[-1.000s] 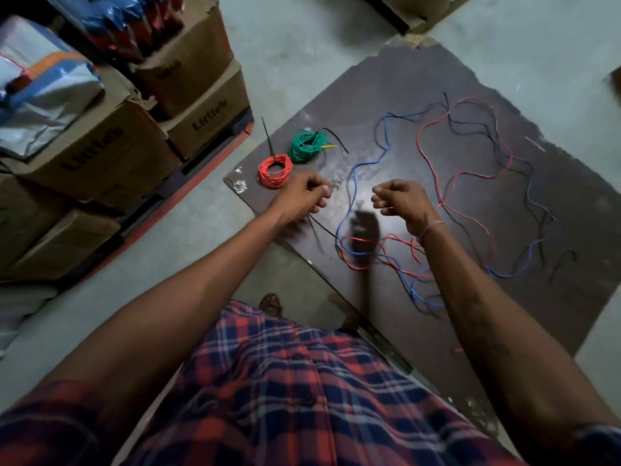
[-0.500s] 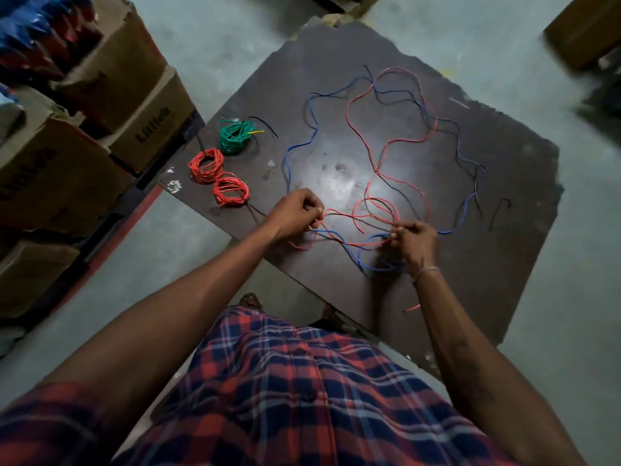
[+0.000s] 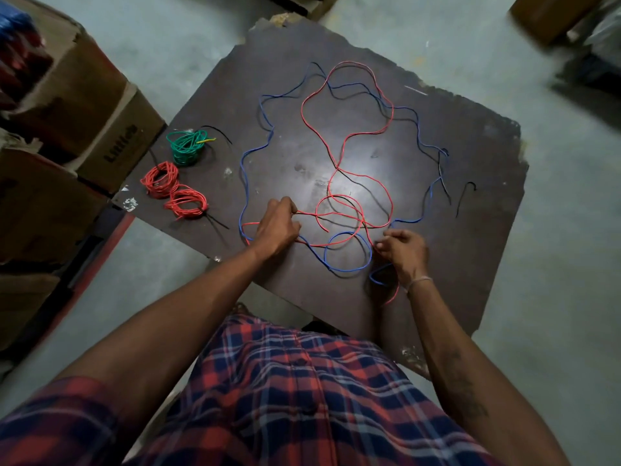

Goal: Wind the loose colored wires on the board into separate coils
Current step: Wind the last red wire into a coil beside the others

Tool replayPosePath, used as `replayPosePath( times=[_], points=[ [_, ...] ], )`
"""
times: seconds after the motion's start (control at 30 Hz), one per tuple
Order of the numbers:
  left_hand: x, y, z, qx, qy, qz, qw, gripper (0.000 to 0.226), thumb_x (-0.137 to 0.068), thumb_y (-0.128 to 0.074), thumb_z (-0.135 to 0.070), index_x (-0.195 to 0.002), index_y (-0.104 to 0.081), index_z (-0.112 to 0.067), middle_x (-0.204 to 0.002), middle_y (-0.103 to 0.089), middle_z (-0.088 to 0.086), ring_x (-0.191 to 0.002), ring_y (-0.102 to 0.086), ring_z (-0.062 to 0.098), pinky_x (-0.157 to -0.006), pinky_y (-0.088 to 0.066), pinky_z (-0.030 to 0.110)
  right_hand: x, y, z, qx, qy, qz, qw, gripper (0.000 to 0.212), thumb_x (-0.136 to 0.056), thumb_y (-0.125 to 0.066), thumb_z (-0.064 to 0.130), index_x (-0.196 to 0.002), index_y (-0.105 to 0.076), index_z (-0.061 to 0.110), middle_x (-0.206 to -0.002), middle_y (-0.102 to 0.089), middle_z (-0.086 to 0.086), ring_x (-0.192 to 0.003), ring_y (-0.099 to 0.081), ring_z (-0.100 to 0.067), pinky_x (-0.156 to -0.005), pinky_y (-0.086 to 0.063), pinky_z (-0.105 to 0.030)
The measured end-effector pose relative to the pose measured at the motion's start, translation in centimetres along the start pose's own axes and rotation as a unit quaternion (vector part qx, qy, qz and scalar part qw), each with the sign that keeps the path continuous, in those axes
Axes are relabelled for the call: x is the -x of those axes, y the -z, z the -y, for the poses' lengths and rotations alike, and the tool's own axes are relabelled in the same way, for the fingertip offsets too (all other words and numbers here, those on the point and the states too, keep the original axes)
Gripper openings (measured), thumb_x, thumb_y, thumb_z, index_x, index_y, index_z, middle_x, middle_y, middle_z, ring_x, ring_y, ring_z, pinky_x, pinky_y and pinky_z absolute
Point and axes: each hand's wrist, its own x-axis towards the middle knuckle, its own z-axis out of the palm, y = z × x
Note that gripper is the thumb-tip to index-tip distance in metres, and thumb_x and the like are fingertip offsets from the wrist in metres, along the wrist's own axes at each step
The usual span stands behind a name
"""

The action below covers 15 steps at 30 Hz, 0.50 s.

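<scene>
A dark board (image 3: 470,156) lies on the floor. Loose red wire (image 3: 347,136), blue wire (image 3: 247,156) and black wire (image 3: 443,176) tangle across its middle. Two red coils (image 3: 159,179) (image 3: 186,201) and a green coil (image 3: 186,148) lie at the board's left corner. My left hand (image 3: 277,227) grips strands of the red wire near the front edge. My right hand (image 3: 403,252) pinches the red wire beside a blue loop (image 3: 347,252).
Cardboard boxes (image 3: 111,136) are stacked on a pallet to the left of the board. Another box (image 3: 551,15) stands at the far right. Bare concrete floor (image 3: 554,264) surrounds the board. A short black wire piece (image 3: 465,198) lies apart at the right.
A second red coil now lies beside the first. Both hands dropped from above the board onto the tangle, and the right hand has drawn the red wire rightward.
</scene>
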Motion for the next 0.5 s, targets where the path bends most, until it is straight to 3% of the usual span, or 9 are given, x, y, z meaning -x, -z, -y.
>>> replayPosePath(
  times=[0.1,0.17,0.27,0.37,0.43,0.5],
  points=[
    [-0.2,-0.3,-0.2,0.001,-0.006,0.003,1.000,0.023,-0.087,-0.066,-0.018,-0.108,-0.058,-0.014,-0.110,-0.055,0.012,-0.091,-0.058,0.025,-0.077,-0.040,0.029,-0.8,-1.5,1.1,0.050,0.052,0.055,0.996,0.015,-0.090,-0.064,-0.005,-0.093,-0.070,0.008,-0.078,-0.071,-0.013,-0.060,-0.067,-0.016,-0.055,-0.055,-0.024],
    [-0.2,-0.4,-0.2,-0.001,-0.009,0.000,1.000,0.024,-0.088,-0.066,-0.018,-0.110,-0.059,-0.013,-0.111,-0.056,0.011,-0.089,-0.054,0.020,-0.078,-0.037,0.027,-1.6,-2.9,2.0,0.078,0.119,0.037,0.989,0.014,-0.088,-0.065,0.002,-0.089,-0.070,0.015,-0.079,-0.071,-0.011,-0.063,-0.068,-0.020,-0.060,-0.056,-0.031],
    [-0.2,-0.5,-0.4,0.000,-0.018,-0.010,1.000,0.023,-0.089,-0.066,-0.017,-0.111,-0.059,-0.012,-0.111,-0.055,0.010,-0.088,-0.051,0.015,-0.078,-0.037,0.025,-3.3,-4.5,3.3,0.212,0.231,-0.004,0.949,0.018,-0.082,-0.072,0.014,-0.100,-0.074,0.013,-0.095,-0.070,-0.010,-0.080,-0.068,-0.023,-0.080,-0.057,-0.033],
    [-0.1,-0.6,-0.6,0.012,-0.018,-0.013,1.000,0.023,-0.089,-0.067,-0.018,-0.111,-0.060,-0.012,-0.112,-0.055,0.009,-0.087,-0.051,0.013,-0.080,-0.037,0.023,-5.2,-6.1,3.7,0.337,0.252,0.063,0.905,0.028,-0.075,-0.085,0.026,-0.101,-0.077,0.017,-0.099,-0.068,-0.013,-0.090,-0.066,-0.028,-0.085,-0.054,-0.036],
    [-0.2,-0.6,-0.6,0.022,-0.016,-0.014,1.000,0.022,-0.089,-0.067,-0.019,-0.110,-0.061,-0.013,-0.112,-0.057,0.009,-0.086,-0.051,0.011,-0.080,-0.037,0.022,-6.0,-6.8,3.6,0.407,0.262,0.074,0.872,0.019,-0.074,-0.085,0.033,-0.089,-0.080,0.022,-0.096,-0.067,-0.012,-0.095,-0.065,-0.033,-0.082,-0.051,-0.032],
    [-0.4,-0.6,-0.8,0.030,-0.017,-0.016,0.999,0.023,-0.088,-0.068,-0.019,-0.109,-0.062,-0.014,-0.111,-0.059,0.009,-0.086,-0.051,0.008,-0.078,-0.036,0.020,-5.9,-7.0,4.0,0.371,0.265,0.053,0.888,0.012,-0.078,-0.080,0.032,-0.085,-0.080,0.023,-0.099,-0.063,-0.009,-0.101,-0.060,-0.030,-0.084,-0.050,-0.032]
  ],
)
